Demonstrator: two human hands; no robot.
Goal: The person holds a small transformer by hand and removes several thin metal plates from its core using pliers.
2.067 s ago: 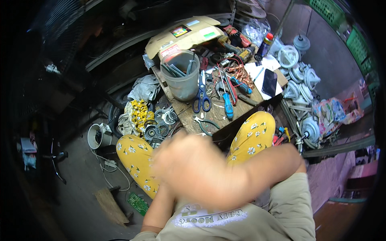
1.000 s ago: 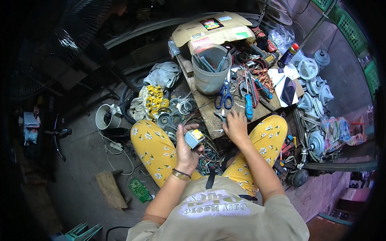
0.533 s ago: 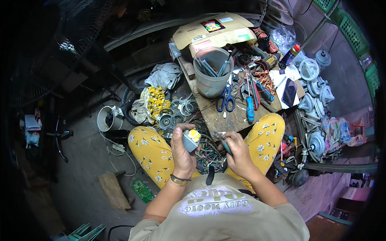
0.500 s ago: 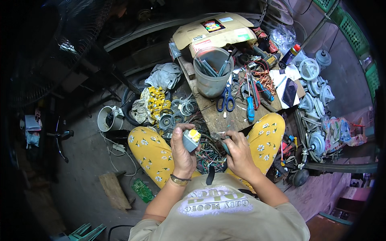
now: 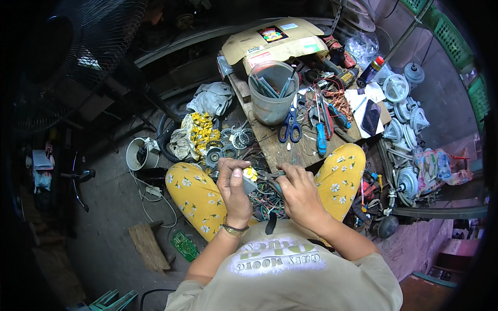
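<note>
My left hand [image 5: 236, 197] is closed around a small grey block [image 5: 249, 186] with a yellow top, its fingers covering much of it. Close by on the right, my right hand [image 5: 301, 196] grips a pliers-like tool [image 5: 273, 184] with dull teal handles. The tool's front end points at the block's yellow part; whether they touch I cannot tell. Beneath both hands, between my knees, lies a tangle of coloured wires [image 5: 267, 199].
Ahead, a wooden board [image 5: 272, 150] bears a plastic bucket [image 5: 275, 111], blue-handled scissors [image 5: 290, 127], a blue screwdriver [image 5: 321, 139] and a phone [image 5: 370, 118]. Grey round parts [image 5: 241, 139] and a yellow bag [image 5: 205, 132] lie left. A fan [image 5: 78, 57] stands far left.
The right hand has come left with the tool, up to the block. The left hand has turned, so its fingers now hide more of the block.
</note>
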